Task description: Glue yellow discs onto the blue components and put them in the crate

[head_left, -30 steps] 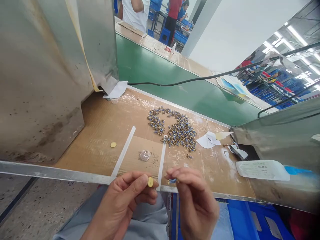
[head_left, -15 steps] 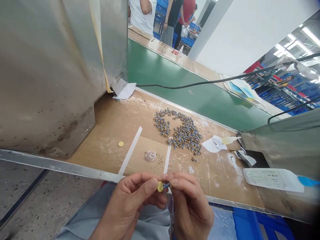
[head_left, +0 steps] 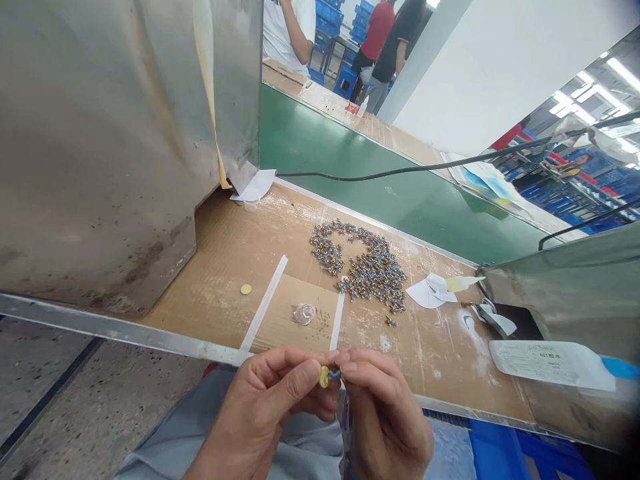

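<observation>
Just over the table's front edge, my left hand (head_left: 273, 400) pinches a small yellow disc (head_left: 324, 377) between thumb and fingers. Facing it, my right hand (head_left: 385, 407) is closed on a small blue piece (head_left: 335, 375), held by its right end. The two pieces touch; whether they are joined I cannot tell. Beyond my hands, a small clear round dish (head_left: 303, 314) rests on a cardboard patch between white tape strips, with tiny dark specks beside it. Farther back lies a loose pile of small blue-and-brass parts (head_left: 375, 267). Another yellow disc (head_left: 245, 289) lies flat to the left.
A large metal housing (head_left: 100, 153) blocks the left. On the right are paper scraps (head_left: 431, 291), a small glue bottle (head_left: 460, 283) and a large white bottle (head_left: 550, 363) on its side. A black cable (head_left: 350, 178) crosses above the green belt (head_left: 320, 147). People stand beyond.
The view has shifted slightly, so the table contents sit a little farther right and lower. Both hands keep their pinch on the small pieces. People in the background have moved.
</observation>
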Available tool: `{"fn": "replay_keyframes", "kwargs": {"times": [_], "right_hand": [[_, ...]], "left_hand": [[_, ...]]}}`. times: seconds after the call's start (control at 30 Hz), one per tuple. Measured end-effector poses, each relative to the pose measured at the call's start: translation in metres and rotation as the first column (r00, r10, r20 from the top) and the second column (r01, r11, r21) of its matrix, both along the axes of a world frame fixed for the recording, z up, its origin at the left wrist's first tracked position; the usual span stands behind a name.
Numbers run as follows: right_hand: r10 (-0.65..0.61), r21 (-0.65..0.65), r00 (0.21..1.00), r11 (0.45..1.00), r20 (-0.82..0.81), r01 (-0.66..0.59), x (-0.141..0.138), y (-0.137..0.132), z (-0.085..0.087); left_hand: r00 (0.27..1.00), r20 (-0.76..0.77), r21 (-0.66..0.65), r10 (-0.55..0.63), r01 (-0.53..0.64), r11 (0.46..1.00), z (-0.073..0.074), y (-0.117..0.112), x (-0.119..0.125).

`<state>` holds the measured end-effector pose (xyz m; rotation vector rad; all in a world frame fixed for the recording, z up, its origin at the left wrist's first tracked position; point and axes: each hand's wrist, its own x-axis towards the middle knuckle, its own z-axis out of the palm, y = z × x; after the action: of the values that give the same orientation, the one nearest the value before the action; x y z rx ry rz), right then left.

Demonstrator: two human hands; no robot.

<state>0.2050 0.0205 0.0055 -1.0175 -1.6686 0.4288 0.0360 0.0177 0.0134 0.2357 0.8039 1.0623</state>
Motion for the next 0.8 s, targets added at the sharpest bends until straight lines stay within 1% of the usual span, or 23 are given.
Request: {"fn": "replay_keyframes", "kwargs": {"times": [0.33,0.5,0.6,0.67,0.8], "right_hand": [[-0.004,0.072,0.998,0.997,0.055,0.000,0.001,0.001,-0.004],[-0.014,0.125,0.996,0.992,0.091,0.002,0.003,-0.001,-0.005],[-0.017,0.158,0.990,0.987,0.140,-0.005,0.004,-0.003,-0.005],[-0.002,0.168,0.985,0.985,0.175,-0.028,0.006,-0.004,-0.005],[-0.001,0.180,0.980,0.983,0.197,-0.036,0.008,-0.005,-0.007]], "left_hand": [[1.000,-0.027,0.040,-0.010,0.012,0.999,-0.010,-0.006,-0.001],[0.997,-0.080,0.047,0.010,-0.007,0.999,-0.007,-0.005,-0.001],[0.995,-0.100,0.068,0.012,-0.005,0.998,-0.005,-0.006,-0.002],[0.994,-0.107,0.076,0.014,-0.006,0.997,-0.006,-0.007,-0.002],[0.994,-0.111,0.073,0.018,-0.010,0.997,-0.008,-0.010,-0.002]]}}
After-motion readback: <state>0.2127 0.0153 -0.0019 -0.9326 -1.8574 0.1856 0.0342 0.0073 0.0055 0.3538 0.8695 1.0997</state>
